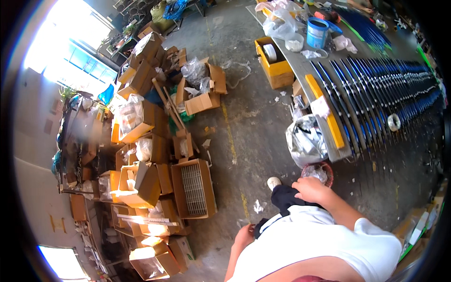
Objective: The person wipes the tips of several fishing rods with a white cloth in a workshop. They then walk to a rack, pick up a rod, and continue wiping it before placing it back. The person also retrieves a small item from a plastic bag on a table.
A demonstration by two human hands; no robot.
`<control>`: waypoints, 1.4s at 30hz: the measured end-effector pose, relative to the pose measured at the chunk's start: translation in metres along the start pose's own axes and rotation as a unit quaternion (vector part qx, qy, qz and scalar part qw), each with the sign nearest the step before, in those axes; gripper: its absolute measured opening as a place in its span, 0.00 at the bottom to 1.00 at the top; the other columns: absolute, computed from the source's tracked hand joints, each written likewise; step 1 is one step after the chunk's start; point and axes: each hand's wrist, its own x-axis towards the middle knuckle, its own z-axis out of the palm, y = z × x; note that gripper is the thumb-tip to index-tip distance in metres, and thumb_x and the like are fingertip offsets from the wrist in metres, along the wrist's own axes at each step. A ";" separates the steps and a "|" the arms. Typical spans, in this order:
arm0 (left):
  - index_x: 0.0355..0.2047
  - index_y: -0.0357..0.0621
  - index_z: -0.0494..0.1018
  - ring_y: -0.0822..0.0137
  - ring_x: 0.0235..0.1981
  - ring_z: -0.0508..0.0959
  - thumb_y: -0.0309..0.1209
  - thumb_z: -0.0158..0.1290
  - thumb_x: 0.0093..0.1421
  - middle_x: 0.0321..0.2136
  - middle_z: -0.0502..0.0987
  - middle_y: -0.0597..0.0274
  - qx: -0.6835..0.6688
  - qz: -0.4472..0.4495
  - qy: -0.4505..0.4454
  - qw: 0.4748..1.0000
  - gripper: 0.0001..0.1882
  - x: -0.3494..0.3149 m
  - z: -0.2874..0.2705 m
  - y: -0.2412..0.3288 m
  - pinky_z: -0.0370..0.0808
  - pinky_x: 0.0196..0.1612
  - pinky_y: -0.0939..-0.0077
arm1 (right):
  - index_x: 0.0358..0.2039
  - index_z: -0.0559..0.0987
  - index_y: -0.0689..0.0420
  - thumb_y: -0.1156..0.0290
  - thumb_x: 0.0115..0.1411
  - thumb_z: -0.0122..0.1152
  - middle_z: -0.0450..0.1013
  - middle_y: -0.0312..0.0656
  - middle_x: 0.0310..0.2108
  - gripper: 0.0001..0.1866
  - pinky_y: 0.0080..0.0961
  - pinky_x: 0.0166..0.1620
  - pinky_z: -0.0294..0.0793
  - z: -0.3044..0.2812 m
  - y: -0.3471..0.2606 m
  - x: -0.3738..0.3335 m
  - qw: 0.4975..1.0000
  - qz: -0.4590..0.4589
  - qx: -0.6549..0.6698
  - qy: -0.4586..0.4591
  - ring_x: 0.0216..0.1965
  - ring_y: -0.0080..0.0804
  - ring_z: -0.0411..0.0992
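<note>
My right hand (311, 189) hangs in front of my dark trousers (284, 198), its fingers loosely bent and apart, with nothing visible in them. Just beyond it stands a red basket (330, 176) with clear plastic scrap inside. At my left hip, my left hand (243, 236) rests beside the dark cloth. Its fingertips are partly hidden against that cloth, so its grip is unclear. A grey table (297, 57) to my right carries many slim blue-and-black rods (364, 96) laid in a row, with a roll of clear tape (393, 122) on top.
Open cardboard boxes (141, 185) with plastic wrap are piled along the left. One box (211, 188) holds a white grid. A white sack (305, 141) leans at the table end, near a yellow bin (275, 63). A blue bucket (317, 33) stands on the table. Scraps (258, 206) litter the concrete floor.
</note>
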 end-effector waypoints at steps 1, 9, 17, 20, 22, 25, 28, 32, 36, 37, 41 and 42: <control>0.46 0.42 0.75 0.52 0.39 0.80 0.28 0.54 0.53 0.37 0.80 0.49 -0.005 -0.043 -0.019 0.999 0.18 0.016 -0.019 0.003 0.75 0.42 0.65 | 0.36 0.78 0.55 0.58 0.51 0.66 0.76 0.44 0.33 0.16 0.40 0.43 0.75 -0.009 0.008 0.014 1.000 0.012 0.003 0.001 0.40 0.45 0.76; 0.45 0.40 0.75 0.48 0.42 0.77 0.36 0.54 0.57 0.38 0.79 0.46 0.073 -0.068 0.076 0.992 0.17 0.143 -0.181 -0.035 0.73 0.45 0.60 | 0.36 0.76 0.56 0.62 0.50 0.67 0.75 0.44 0.33 0.16 0.41 0.42 0.74 -0.100 0.048 0.141 0.993 0.093 -0.005 0.072 0.39 0.46 0.75; 0.42 0.39 0.75 0.45 0.37 0.78 0.30 0.50 0.59 0.35 0.79 0.45 0.097 -0.026 0.007 0.995 0.13 0.272 -0.276 -0.043 0.75 0.41 0.58 | 0.36 0.76 0.54 0.62 0.52 0.66 0.75 0.43 0.34 0.14 0.39 0.44 0.74 -0.162 0.058 0.279 0.991 0.114 0.001 0.075 0.41 0.43 0.75; 0.42 0.40 0.76 0.46 0.42 0.77 0.33 0.50 0.59 0.38 0.78 0.42 0.141 -0.037 -0.049 0.988 0.13 0.338 -0.321 -0.058 0.74 0.44 0.59 | 0.37 0.76 0.55 0.62 0.53 0.65 0.75 0.44 0.35 0.14 0.39 0.45 0.74 -0.182 0.052 0.331 0.984 0.171 0.023 0.039 0.42 0.44 0.75; 0.42 0.43 0.76 0.49 0.42 0.78 0.35 0.48 0.62 0.40 0.77 0.44 0.227 0.016 -0.126 0.966 0.13 0.399 -0.373 -0.057 0.74 0.45 0.59 | 0.38 0.76 0.55 0.63 0.53 0.65 0.75 0.44 0.36 0.15 0.40 0.45 0.74 -0.206 0.050 0.359 0.981 0.179 0.052 0.060 0.42 0.45 0.75; 0.42 0.41 0.74 0.50 0.43 0.77 0.35 0.46 0.63 0.41 0.77 0.48 0.302 -0.001 -0.062 0.951 0.13 0.482 -0.458 0.007 0.75 0.44 0.59 | 0.38 0.76 0.56 0.65 0.52 0.65 0.74 0.44 0.37 0.14 0.40 0.46 0.73 -0.245 0.057 0.388 0.968 0.177 0.106 0.139 0.43 0.46 0.73; 0.43 0.43 0.73 0.46 0.40 0.76 0.33 0.47 0.63 0.39 0.75 0.48 0.378 0.072 -0.044 0.922 0.12 0.573 -0.522 0.050 0.76 0.41 0.56 | 0.39 0.77 0.56 0.67 0.52 0.64 0.73 0.44 0.37 0.14 0.37 0.48 0.73 -0.284 0.072 0.409 0.956 0.191 0.095 0.200 0.45 0.43 0.72; 0.41 0.43 0.71 0.45 0.39 0.76 0.28 0.45 0.61 0.38 0.75 0.49 0.352 0.267 0.048 0.896 0.10 0.653 -0.559 0.218 0.73 0.39 0.52 | 0.34 0.77 0.58 0.73 0.52 0.60 0.71 0.44 0.35 0.08 0.37 0.45 0.73 -0.317 0.131 0.437 0.920 0.236 0.040 0.312 0.43 0.43 0.71; 0.43 0.42 0.73 0.46 0.43 0.74 0.20 0.46 0.53 0.39 0.75 0.50 0.227 0.455 0.050 0.860 0.17 0.704 -0.533 0.376 0.72 0.43 0.57 | 0.36 0.76 0.59 0.81 0.52 0.53 0.71 0.44 0.37 0.10 0.38 0.46 0.72 -0.370 0.199 0.474 0.870 0.249 0.047 0.423 0.44 0.44 0.70; 0.42 0.41 0.74 0.47 0.44 0.74 0.20 0.47 0.51 0.39 0.75 0.50 0.234 0.492 0.043 0.838 0.17 0.710 -0.519 0.417 0.72 0.45 0.58 | 0.37 0.76 0.60 0.81 0.52 0.52 0.72 0.43 0.38 0.11 0.38 0.46 0.71 -0.379 0.222 0.482 0.858 0.251 0.046 0.445 0.45 0.45 0.70; 0.40 0.41 0.75 0.56 0.48 0.74 0.23 0.48 0.52 0.43 0.75 0.57 0.217 0.609 0.016 0.763 0.15 0.751 -0.461 0.518 0.70 0.50 0.64 | 0.46 0.73 0.64 0.85 0.52 0.49 0.71 0.48 0.48 0.19 0.36 0.54 0.68 -0.416 0.307 0.514 0.852 0.276 0.092 0.435 0.52 0.47 0.68; 0.38 0.42 0.76 0.58 0.48 0.74 0.23 0.48 0.52 0.42 0.74 0.58 0.221 0.623 0.006 0.751 0.13 0.765 -0.449 0.537 0.70 0.50 0.65 | 0.47 0.72 0.64 0.85 0.52 0.48 0.70 0.49 0.50 0.20 0.36 0.55 0.68 -0.423 0.327 0.519 0.851 0.283 0.106 0.430 0.54 0.47 0.67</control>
